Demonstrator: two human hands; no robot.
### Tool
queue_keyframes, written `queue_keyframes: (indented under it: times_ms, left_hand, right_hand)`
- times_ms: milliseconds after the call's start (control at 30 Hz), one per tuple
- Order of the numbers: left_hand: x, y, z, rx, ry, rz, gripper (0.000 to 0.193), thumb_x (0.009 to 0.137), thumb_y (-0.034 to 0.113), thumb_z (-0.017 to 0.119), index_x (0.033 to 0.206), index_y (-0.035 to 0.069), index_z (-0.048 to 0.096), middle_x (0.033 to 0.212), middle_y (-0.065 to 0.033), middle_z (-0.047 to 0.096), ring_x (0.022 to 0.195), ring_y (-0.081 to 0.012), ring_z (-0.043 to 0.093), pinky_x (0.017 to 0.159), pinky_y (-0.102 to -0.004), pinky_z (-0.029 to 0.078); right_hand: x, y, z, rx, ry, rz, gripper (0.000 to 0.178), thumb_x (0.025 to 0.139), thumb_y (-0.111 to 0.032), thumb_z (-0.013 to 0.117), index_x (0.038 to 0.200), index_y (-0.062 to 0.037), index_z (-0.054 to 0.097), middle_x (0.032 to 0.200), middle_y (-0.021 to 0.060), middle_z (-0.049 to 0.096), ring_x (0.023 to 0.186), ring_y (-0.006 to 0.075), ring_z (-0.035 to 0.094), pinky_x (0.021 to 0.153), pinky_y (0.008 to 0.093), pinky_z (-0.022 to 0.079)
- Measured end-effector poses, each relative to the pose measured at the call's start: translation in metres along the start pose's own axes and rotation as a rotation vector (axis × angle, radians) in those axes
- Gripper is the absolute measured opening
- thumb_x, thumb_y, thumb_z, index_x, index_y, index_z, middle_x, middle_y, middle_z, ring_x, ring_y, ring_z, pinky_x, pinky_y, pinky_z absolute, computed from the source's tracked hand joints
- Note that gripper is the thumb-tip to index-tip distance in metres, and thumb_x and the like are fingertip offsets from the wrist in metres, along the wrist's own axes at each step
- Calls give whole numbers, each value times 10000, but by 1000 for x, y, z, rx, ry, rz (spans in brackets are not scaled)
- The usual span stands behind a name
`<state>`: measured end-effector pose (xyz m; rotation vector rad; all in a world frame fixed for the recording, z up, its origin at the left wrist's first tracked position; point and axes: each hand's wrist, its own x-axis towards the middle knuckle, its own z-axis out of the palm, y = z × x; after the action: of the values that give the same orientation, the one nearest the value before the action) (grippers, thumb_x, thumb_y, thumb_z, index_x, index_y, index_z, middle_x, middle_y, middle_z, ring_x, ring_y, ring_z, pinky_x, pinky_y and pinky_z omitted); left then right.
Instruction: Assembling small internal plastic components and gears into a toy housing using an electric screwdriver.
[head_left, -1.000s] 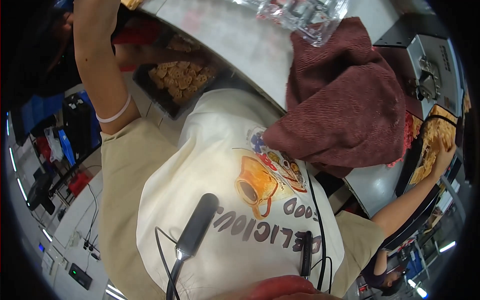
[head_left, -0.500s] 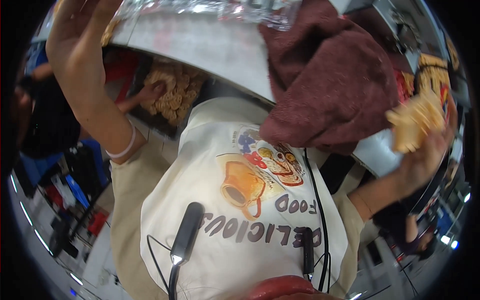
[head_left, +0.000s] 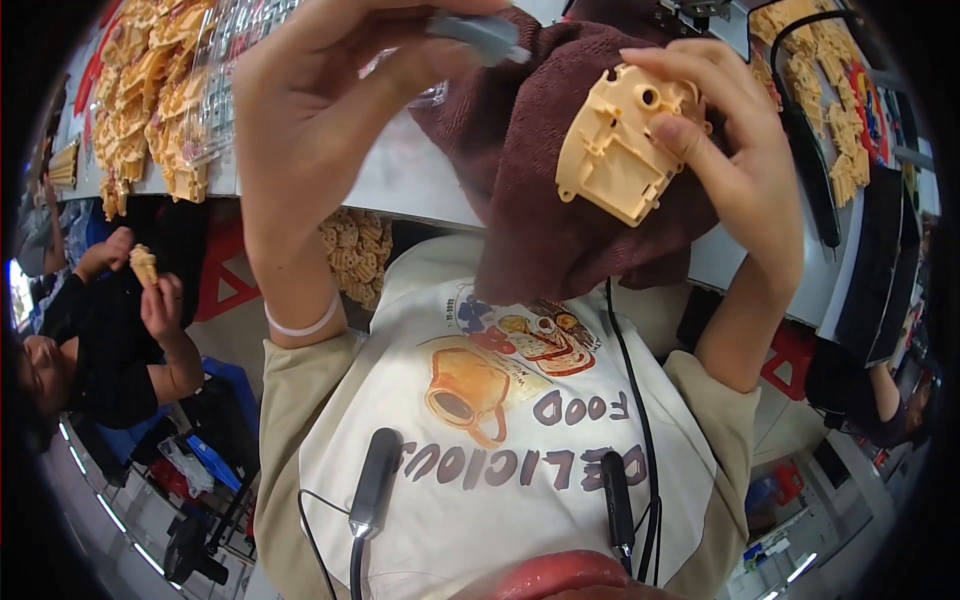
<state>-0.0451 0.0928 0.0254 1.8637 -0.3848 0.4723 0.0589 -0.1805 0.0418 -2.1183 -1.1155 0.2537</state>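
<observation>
1. A co-worker (head_left: 110, 360), heaped yellow parts (head_left: 130, 100), white table (head_left: 405, 175), rumpled brown cloth (head_left: 530, 220).
2. Left hand (head_left: 320, 80), now further in, grips a grey piece (head_left: 465, 38).
3. Right hand (head_left: 740, 130), apart from it, has swung inward, clamping a yellow housing (head_left: 620, 180) above the cloth.
4. Dark lettering crosses the white apron (head_left: 350, 425).

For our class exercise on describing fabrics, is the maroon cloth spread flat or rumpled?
Rumpled: the maroon cloth lies in uneven folds, its lower part hanging past the edge of the table.
</observation>
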Motion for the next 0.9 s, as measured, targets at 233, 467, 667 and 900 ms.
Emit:
queue_keyframes:
  times_ms: [233,467,667,900]
  left_hand:
    - [44,38,60,-228,-8,-348,236,818,-62,677,1051,-70,636,1052,-147,644,925,-167,649,852,-281,555]
    - [61,35,86,401,-278,49,215,774,-8,697,980,-23,633,956,-140,636,821,-272,649,703,-308,525]
    - [54,39,93,763,-474,330,329,711,82,712,1018,1,625,1019,-129,594,975,-300,595,781,-358,519]
    - [43,42,110,946,-443,506,334,603,13,659,936,-6,667,990,-105,600,953,-267,601,771,-355,537]
  right_hand:
    - [15,-28,-12,-267,75,22,326,830,-172,700,1097,5,639,980,105,556,932,211,565,835,304,463]
    - [-36,41,-20,118,414,-36,268,900,-48,606,1161,11,631,1172,102,604,1060,167,560,936,282,414]
    - [-56,44,-24,-10,513,-26,253,901,-39,606,1146,19,636,1174,119,620,1064,176,565,929,286,416]
    - [-69,63,-34,-26,540,4,219,905,-52,604,1109,-11,670,1140,84,636,1010,152,575,886,261,423]
